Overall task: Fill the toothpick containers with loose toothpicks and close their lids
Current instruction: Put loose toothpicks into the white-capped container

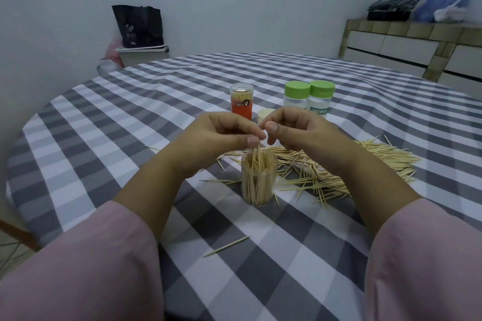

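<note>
A clear lidless container (pixel 258 180) stands upright in front of me, nearly full of toothpicks. Just above its mouth my left hand (pixel 221 135) pinches a toothpick whose tip points down into the container. Close beside it my right hand (pixel 300 130) hovers with curled fingers; I cannot tell if it holds anything. A pile of loose toothpicks (pixel 352 164) spreads on the cloth right of the container. Behind the hands lies a cream lid (pixel 264 114). Farther back stand a closed red container (pixel 241 104) and two green-lidded containers (pixel 296 95), (pixel 320 96).
The round table (pixel 130 117) wears a grey-and-white checked cloth. A stray toothpick (pixel 225 246) lies near the front edge, others left of the container. A black bag on a bin (pixel 138 27) stands by the wall; a tiled counter with bags (pixel 417 34) is at right.
</note>
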